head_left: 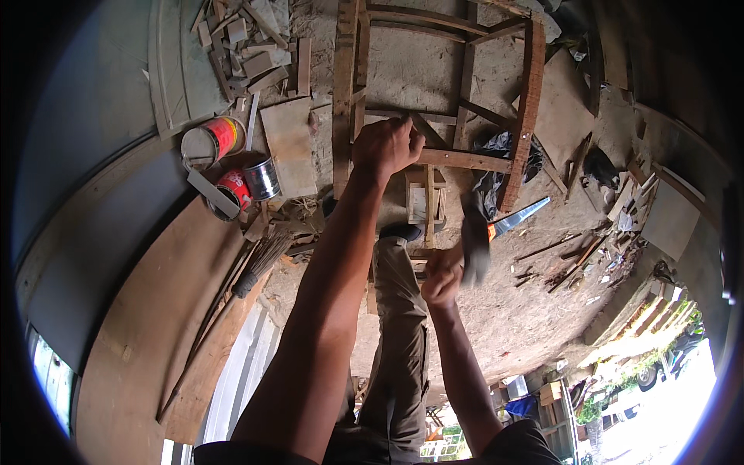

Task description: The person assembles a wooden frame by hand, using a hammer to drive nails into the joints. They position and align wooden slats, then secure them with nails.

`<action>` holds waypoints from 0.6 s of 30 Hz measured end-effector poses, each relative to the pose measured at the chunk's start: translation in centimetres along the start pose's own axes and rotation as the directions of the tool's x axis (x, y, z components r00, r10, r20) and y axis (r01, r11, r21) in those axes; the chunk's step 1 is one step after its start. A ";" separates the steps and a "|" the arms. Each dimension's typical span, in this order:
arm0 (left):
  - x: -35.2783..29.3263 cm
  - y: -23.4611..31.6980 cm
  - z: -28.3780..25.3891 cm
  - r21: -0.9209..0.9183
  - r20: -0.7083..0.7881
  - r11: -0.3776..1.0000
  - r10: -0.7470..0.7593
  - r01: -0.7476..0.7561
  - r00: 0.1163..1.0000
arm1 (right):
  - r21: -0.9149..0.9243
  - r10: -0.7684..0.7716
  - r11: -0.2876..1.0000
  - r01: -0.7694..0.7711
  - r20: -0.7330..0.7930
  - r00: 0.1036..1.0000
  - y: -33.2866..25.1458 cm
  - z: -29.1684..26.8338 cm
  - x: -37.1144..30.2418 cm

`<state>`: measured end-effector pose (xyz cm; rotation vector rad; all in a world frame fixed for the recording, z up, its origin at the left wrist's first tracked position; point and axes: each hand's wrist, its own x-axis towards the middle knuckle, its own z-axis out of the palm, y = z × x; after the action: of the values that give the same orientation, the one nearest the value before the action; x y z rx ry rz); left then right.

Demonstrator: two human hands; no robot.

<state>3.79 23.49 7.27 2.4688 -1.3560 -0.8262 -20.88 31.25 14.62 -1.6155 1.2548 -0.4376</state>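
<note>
A brown wooden frame [530, 101] of rails and crosspieces stands in front of me. My left hand [387, 146] is closed against its near crosspiece, beside a short slanting strip of wood [428, 132]. Whatever its fingers hold is hidden from view. Lower and to the right, my right hand [443, 277] is wrapped round a hammer, whose dark head [475, 240] is smeared by motion. Just past the hammer lies a handsaw [521, 217] with a bluish blade and an orange handle.
Paint cans [211, 142] and wood offcuts [260, 58] lie on the left. A broom [260, 263] leans against a curved plywood sheet [132, 325]. Black plastic [490, 186] is bunched under the frame's right side. Scrap sticks [577, 263] litter the dirt floor on the right.
</note>
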 end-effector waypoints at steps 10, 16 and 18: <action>-0.1 -0.2 0.4 -0.036 -0.103 0.999 0.016 -0.019 0.995 | 0.253 0.062 0.966 -0.061 0.007 0.998 -4.3 -1.2 1.9; -0.2 -0.6 1.1 0.024 -0.141 0.997 0.075 -0.072 0.987 | 0.002 0.324 0.945 -0.327 0.125 0.938 -0.5 -1.8 2.7; 0.0 -0.3 0.8 -0.013 -0.152 0.997 0.077 -0.080 0.985 | 0.245 0.215 0.942 -0.231 0.092 0.972 -3.3 -2.1 2.7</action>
<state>3.54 23.70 6.46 2.3919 -1.3748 -0.6180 -19.69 27.70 17.61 -1.2457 1.2609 -0.3836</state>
